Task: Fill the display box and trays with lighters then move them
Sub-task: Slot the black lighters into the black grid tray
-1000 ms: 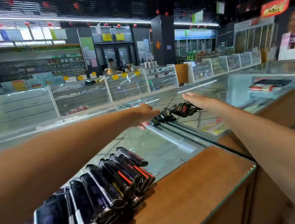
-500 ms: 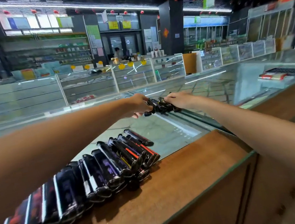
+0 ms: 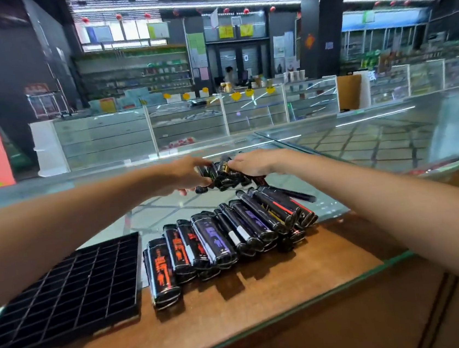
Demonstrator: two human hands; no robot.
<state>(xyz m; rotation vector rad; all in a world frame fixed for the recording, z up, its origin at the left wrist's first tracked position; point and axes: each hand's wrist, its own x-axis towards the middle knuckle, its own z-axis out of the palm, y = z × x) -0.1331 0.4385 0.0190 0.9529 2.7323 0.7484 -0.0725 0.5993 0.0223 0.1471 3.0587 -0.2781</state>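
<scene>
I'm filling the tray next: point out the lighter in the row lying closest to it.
The orange-printed black lighter at the row's left end, beside the black grid tray; the rest lie farther right.

on the desk [image 3: 266, 307] the tray [image 3: 73, 291] lies at the left, the row of lighters [image 3: 224, 237] just right of it; behind them, the bunch of lighters [image 3: 222, 174] sits held between the left hand [image 3: 185, 173] and the right hand [image 3: 255, 162].

The left grip [image 3: 185, 176] and the right grip [image 3: 255, 163], both bare hands, hold a bunch of black lighters [image 3: 224, 176] between them over the worktop [image 3: 265, 298]. Nearer, a row of lighters [image 3: 224, 237] lies just beside a black grid tray [image 3: 65, 295].
</scene>
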